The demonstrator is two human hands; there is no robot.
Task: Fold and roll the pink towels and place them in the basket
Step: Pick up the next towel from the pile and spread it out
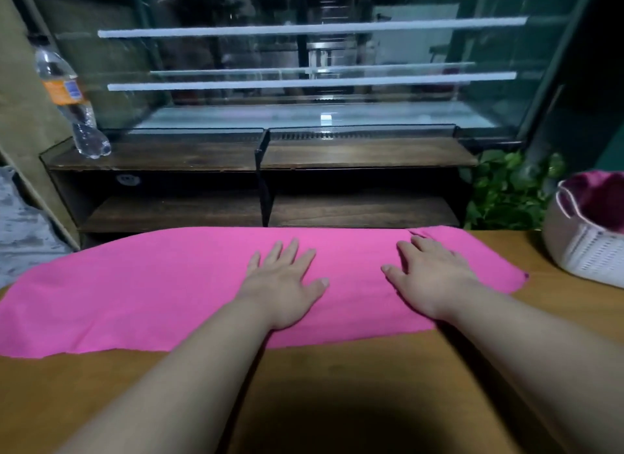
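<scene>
Both flat hands, left hand (282,281) and right hand (430,278), press the pink towel (135,291), lying long left-to-right, basket (587,237) nearer the right.

A brown table (337,379) fills the 6 o'clock half. At 12 o'clock stands a glass case (304,82) with white-edged shelves, and dark wooden shelves (354,214) sit below it. A bottle (69,95) stands on its ledge at 10 o'clock. A plant (503,197) shows at 3 o'clock and grey cloth (20,224) at 9 o'clock. The light is dim.

One towel (135,284), perhaps a second towel (604,200), one basket (589,254), one bottle (67,92).
</scene>
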